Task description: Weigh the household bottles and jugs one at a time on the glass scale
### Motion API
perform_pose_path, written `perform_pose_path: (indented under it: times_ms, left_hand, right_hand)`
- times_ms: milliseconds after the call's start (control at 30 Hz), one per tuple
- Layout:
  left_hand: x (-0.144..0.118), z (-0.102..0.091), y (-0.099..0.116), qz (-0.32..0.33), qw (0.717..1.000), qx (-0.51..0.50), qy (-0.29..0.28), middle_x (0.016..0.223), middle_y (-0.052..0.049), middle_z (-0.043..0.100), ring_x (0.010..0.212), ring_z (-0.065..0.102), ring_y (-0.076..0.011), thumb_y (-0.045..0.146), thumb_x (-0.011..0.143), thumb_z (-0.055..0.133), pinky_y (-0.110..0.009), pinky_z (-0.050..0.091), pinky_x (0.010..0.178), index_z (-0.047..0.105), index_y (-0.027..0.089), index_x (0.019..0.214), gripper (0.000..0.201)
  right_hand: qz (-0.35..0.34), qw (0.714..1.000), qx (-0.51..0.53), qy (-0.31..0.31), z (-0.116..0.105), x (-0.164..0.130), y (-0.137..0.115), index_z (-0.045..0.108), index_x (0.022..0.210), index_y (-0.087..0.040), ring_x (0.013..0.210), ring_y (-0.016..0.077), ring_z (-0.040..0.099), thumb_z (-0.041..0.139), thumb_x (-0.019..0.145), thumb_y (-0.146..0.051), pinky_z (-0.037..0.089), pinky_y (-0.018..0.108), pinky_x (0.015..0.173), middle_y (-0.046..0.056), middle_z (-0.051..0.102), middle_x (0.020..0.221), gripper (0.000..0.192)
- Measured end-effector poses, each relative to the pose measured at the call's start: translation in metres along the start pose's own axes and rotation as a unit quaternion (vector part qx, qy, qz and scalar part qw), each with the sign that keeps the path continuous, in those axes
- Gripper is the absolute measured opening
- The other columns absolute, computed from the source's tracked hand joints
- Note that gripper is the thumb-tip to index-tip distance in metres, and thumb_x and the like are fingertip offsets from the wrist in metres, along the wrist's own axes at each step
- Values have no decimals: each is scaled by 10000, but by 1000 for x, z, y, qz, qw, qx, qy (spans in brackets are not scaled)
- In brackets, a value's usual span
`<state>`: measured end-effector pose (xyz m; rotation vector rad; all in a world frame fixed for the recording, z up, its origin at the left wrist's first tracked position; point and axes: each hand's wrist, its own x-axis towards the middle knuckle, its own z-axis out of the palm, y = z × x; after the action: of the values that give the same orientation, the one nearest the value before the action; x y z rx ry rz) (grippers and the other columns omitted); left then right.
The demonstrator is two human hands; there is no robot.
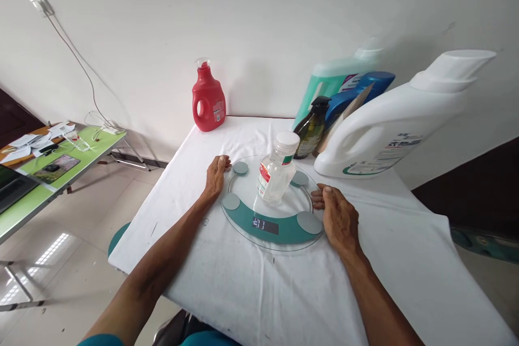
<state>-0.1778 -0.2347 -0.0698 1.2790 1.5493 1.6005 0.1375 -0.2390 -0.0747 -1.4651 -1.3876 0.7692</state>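
— Scale (271, 227) position first: we record a round glass scale with a teal band lying flat on the white-clothed table (227, 275), about midway between its left and right edges and towards the near edge. What of our hands?

— Left hand (214, 175) rests on the cloth at the scale's left rim, fingers loosely curled and touching the glass edge, gripping nothing. Right hand (339, 219) lies at the right rim, fingers bent against the edge, likewise holding nothing.

— And the load?

— We note a clear bottle (277, 173) with a white cap standing near the middle of the glass, long axis close to vertical, cap pointing up and leaning slightly towards the far right corner. Its red-and-white label faces left.

— Surroundings?

— Red jug (208, 100) at the far left corner by the wall; white jug (389, 124), dark bottle (311, 128), blue bottle (352, 97) and green jug (332, 78) grouped along the far right edge, well apart from the scale.
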Motion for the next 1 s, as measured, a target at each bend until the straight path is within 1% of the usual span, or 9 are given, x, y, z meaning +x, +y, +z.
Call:
perform_pose_path:
  times_ms: [100, 233, 400, 500, 700, 1000]
  left_hand:
    - [0, -1, 1, -4, 1000, 18, -4, 1166, -170, 772, 1058, 758, -275, 901, 972, 349, -449, 612, 986, 695, 188, 1114, 805]
    - [0, 0, 2, -3, 1000, 21, 1, 1144, -172, 774, 1052, 758, -283, 892, 978, 351, -454, 619, 957, 696, 184, 1101, 797]
    - [0, -1, 2, 0, 1000, 31, -3, 1150, -175, 780, 1040, 763, -279, 877, 995, 342, -455, 622, 962, 704, 177, 1113, 797]
    - [-1, -1, 3, -2, 999, 37, -1, 1112, -165, 784, 1009, 762, -273, 873, 999, 338, -454, 619, 962, 704, 180, 1107, 791]
    - [-1, -1, 4, -1, 999, 40, -2, 1090, -162, 783, 1002, 761, -273, 877, 995, 334, -463, 613, 972, 699, 177, 1103, 797]
    - [0, -1, 3, -6, 999, 33, -1, 1079, -162, 784, 1004, 763, -281, 915, 963, 341, -475, 604, 987, 691, 185, 1078, 817]
  right_hand:
    - [-4, 1000, 2, 2, 0, 0, 0, 728, 1067, -208, 763, 250, 713, 382, 980, -795, 595, 391, 732, 125, 794, 945, 686]
    - [-14, 1000, 8, 5, 0, -1, 0, 722, 1037, -222, 742, 246, 708, 394, 988, -794, 588, 381, 709, 112, 792, 912, 661]
    - [-8, 1000, 12, -1, -1, -1, -2, 719, 1052, -215, 744, 248, 707, 396, 972, -810, 594, 389, 719, 119, 793, 934, 682]
    - [1, 1000, 9, -2, -1, -1, -3, 725, 1073, -206, 749, 248, 704, 396, 973, -805, 591, 391, 728, 124, 792, 950, 691]
    - [-1, 1000, 5, 3, 0, 0, 1, 737, 1076, -202, 757, 255, 699, 386, 970, -805, 580, 394, 725, 125, 790, 934, 705]
    - [-9, 1000, 7, 7, 0, 0, 1, 732, 1056, -222, 762, 254, 710, 401, 981, -743, 581, 375, 716, 115, 798, 931, 621]
